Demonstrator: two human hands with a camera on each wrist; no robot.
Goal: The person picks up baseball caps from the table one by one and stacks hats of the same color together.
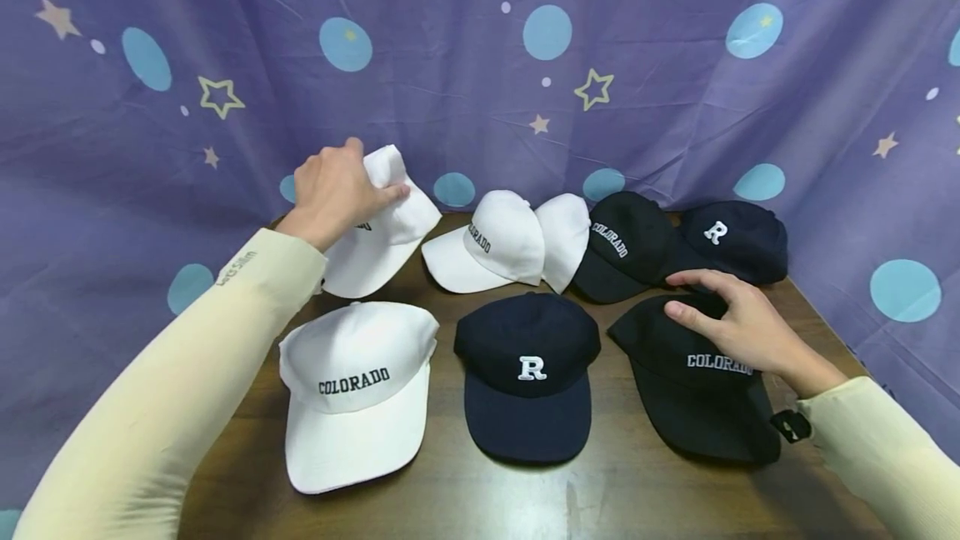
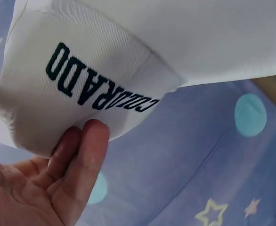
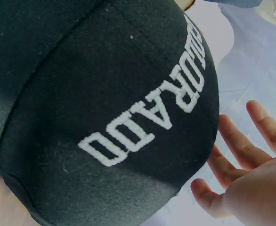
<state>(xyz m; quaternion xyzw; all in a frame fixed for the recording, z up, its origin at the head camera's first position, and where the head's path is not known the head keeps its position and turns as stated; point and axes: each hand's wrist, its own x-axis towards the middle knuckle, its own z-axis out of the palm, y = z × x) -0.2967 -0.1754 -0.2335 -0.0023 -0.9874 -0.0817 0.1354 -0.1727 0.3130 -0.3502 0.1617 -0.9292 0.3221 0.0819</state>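
With the left hand point(image 1: 333, 190) pinching the raised white cap point(image 1: 382, 227) by its crown and the right hand's point(image 1: 738, 323) fingers spread loosely over the black cap point(image 1: 693, 377), that light pinch could slip and drop it onto the hats below.

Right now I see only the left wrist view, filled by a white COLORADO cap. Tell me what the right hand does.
Observer: The right hand lies open over the crown of a black COLORADO cap at the front right of the table.
Operator: Count every cap.
Observer: Eight, counting yours: four white, four dark.
Operator: Name what lies in front of mine.
Observer: A second white COLORADO cap, brim toward the person.
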